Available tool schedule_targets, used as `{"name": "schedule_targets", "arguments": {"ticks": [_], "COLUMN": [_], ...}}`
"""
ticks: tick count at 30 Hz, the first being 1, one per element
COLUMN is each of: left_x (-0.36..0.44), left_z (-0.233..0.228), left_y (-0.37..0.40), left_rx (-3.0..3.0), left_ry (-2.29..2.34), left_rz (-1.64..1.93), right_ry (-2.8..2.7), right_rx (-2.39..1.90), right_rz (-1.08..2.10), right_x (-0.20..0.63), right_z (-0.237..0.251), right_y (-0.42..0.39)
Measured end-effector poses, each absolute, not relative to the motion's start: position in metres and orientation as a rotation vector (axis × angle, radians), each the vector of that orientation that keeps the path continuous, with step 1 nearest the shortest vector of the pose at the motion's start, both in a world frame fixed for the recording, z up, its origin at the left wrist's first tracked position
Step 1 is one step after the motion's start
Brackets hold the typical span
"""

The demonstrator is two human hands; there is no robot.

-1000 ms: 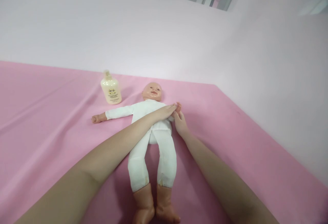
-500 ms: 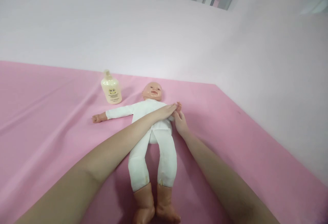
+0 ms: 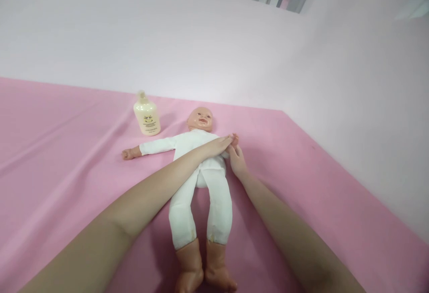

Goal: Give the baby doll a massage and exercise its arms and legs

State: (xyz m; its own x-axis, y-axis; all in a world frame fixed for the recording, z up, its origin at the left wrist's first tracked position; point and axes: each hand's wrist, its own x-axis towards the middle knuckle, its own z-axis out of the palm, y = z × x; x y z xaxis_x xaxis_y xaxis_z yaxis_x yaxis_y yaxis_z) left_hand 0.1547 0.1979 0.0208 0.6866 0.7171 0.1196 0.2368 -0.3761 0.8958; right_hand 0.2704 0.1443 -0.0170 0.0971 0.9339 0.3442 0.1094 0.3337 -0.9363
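Note:
A baby doll [image 3: 201, 181] in a white suit lies on its back on the pink sheet [image 3: 67, 172], head away from me, feet towards me. One doll arm stretches out to the left. My left hand [image 3: 219, 144] reaches across the doll's chest and lies over its other arm, fingers flat up to the doll's small hand [image 3: 234, 140]. Beside the doll's flank, my right hand [image 3: 237, 161] holds that same arm from below, fingertips at the doll's hand.
A cream bottle [image 3: 146, 115] with a pump top stands upright on the sheet, left of the doll's head. A pale pink wall rises behind and on the right. The sheet has soft folds on the left.

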Motion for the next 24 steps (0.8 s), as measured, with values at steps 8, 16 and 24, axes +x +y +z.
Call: {"name": "schedule_targets", "arguments": {"ticks": [8, 16, 24], "left_x": [0.153, 0.153, 0.153], "left_z": [0.030, 0.030, 0.028], "left_y": [0.190, 0.191, 0.193], "left_rx": [1.921, 1.953, 1.961], "left_ry": [0.766, 0.771, 0.748], "left_rz": [0.638, 0.624, 0.646], "right_ry": [-1.332, -1.329, -1.328], "right_rx": [-1.058, -1.052, -1.049], "right_rz": [0.827, 0.828, 0.833], "right_x": [0.271, 0.270, 0.270], "right_z": [-0.018, -0.017, -0.017], "right_y": [0.144, 0.144, 0.144]}}
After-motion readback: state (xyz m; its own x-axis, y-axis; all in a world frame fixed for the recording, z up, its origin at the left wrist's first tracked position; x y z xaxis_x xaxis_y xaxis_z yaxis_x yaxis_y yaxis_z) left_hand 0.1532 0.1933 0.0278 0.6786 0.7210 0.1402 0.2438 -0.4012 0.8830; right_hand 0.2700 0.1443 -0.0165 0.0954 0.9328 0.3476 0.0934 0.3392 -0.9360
